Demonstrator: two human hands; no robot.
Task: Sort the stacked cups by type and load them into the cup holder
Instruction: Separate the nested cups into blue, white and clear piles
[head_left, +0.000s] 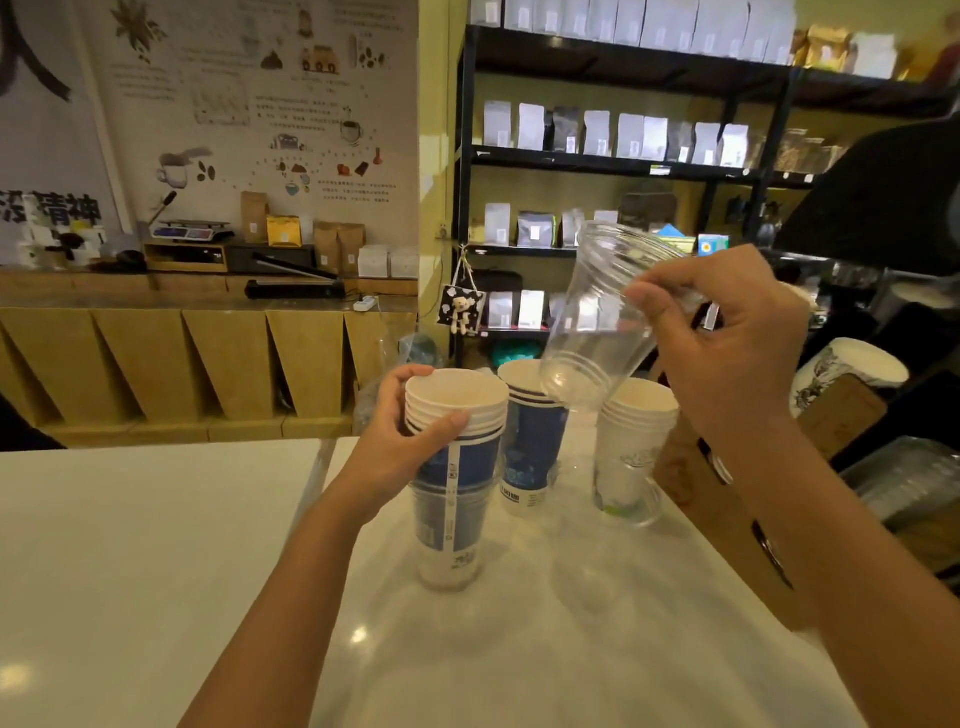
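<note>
My left hand grips the rims of a mixed stack of cups that stands on the white counter: blue paper cups over clear plastic ones. My right hand holds a clear plastic cup tilted in the air above the other stacks. Behind stand a blue paper cup stack and a white paper cup stack set in a clear cup. The wooden cup holder lies along the counter's right edge, partly hidden by my right forearm.
A white printed cup stack pokes out of the holder's far end. Clear plastic-wrapped items lie to the right. Black shelves of coffee bags fill the background, with a wooden counter at the left.
</note>
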